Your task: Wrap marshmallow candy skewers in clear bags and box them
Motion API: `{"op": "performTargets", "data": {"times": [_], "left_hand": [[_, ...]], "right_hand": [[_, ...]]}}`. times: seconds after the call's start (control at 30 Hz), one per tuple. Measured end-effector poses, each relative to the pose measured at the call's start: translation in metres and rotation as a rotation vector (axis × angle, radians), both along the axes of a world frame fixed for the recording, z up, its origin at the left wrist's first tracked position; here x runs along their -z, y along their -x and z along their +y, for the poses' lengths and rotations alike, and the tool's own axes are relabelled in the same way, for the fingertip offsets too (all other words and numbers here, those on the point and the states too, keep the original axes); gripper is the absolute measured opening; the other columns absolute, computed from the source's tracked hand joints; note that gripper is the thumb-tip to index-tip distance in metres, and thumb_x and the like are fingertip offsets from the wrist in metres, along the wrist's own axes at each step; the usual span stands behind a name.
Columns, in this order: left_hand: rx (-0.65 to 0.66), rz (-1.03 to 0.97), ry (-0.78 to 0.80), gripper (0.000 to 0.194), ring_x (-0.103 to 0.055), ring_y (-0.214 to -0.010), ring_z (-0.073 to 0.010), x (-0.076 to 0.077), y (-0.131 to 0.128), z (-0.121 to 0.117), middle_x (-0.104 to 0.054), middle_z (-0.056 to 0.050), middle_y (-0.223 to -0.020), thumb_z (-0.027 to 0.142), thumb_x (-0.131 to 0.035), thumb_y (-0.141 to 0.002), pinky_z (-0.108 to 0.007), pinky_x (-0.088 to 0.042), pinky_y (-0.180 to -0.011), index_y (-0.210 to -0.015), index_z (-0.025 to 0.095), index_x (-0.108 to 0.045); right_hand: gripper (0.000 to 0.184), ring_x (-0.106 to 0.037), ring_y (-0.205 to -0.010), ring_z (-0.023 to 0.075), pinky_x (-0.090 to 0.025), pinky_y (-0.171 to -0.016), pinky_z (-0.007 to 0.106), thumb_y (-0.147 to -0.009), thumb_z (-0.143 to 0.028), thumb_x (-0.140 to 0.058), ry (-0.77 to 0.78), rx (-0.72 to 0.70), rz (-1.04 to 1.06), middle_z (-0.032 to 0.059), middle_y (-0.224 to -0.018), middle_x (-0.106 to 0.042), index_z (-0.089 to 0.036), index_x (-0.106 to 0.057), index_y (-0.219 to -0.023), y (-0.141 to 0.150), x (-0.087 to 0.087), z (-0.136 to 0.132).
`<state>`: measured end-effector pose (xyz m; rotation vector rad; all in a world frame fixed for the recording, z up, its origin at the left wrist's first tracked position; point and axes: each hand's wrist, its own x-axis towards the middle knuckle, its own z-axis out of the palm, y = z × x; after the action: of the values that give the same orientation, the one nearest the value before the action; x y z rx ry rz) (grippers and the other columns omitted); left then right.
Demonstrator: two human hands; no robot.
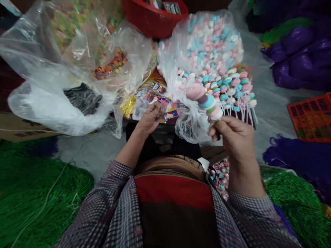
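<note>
My right hand (234,136) is closed around the lower end of a marshmallow skewer (207,101), which leans up and to the left with pink, blue, green and white pieces stacked along it. The stick itself is mostly hidden by my fingers. To the left, my left hand (150,119) pinches the edge of a clear printed candy bag (172,109). Whether that bag's mouth is parted cannot be made out. Gold twist ties (127,106) and more printed packaging (148,92) lie just beyond my left hand. Many finished-looking skewers (232,86) rest in rows behind my right hand, sticks toward me.
A large clear bag of pastel marshmallows (212,38) stands at the back, beside a red basin (155,20). Bags of gummy candy (77,24) and a white plastic bag (51,106) fill the left. Green netting (33,193), purple bundles (305,58) and an orange crate (310,117) surround the table.
</note>
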<state>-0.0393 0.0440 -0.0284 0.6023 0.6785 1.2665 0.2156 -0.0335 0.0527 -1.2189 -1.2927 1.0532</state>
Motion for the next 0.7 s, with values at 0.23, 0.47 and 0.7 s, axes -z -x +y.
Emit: {"op": "performTargets", "data": {"times": [0.23, 0.47, 0.7], "left_hand": [[0.059, -0.052, -0.036, 0.038, -0.053, -0.063, -0.0074, 0.009, 0.005, 0.003, -0.053, 0.005, -0.072, 0.030, -0.094, -0.069, -0.020, -0.049, -0.062, -0.069, 0.020, -0.056], [0.030, -0.007, -0.009, 0.035, -0.056, -0.065, -0.0085, 0.010, 0.004, 0.004, -0.056, 0.005, -0.070, 0.029, -0.089, -0.074, -0.021, -0.049, -0.063, -0.069, 0.020, -0.056], [0.060, 0.020, -0.036, 0.045, -0.057, -0.063, -0.0072, 0.011, 0.005, 0.007, -0.063, 0.005, -0.070, 0.046, -0.098, -0.061, -0.020, -0.050, -0.060, -0.068, 0.019, -0.063]], "right_hand": [[0.021, -0.058, -0.045, 0.0062, -0.048, -0.044, 0.019, -0.089, -0.047, -0.078, -0.004, -0.053, -0.140, -0.0037, -0.061, -0.070, -0.028, -0.083, -0.095, -0.012, 0.009, -0.007], [0.019, -0.057, -0.046, 0.0069, -0.046, -0.044, 0.020, -0.094, -0.042, -0.072, -0.011, -0.082, -0.333, -0.0032, -0.062, -0.069, -0.027, -0.082, -0.098, -0.027, 0.013, -0.005], [0.017, -0.059, -0.049, 0.0082, -0.047, -0.047, 0.022, -0.094, -0.038, -0.070, -0.011, -0.117, -0.497, -0.0012, -0.067, -0.074, -0.026, -0.082, -0.099, -0.034, 0.008, -0.005]]}}
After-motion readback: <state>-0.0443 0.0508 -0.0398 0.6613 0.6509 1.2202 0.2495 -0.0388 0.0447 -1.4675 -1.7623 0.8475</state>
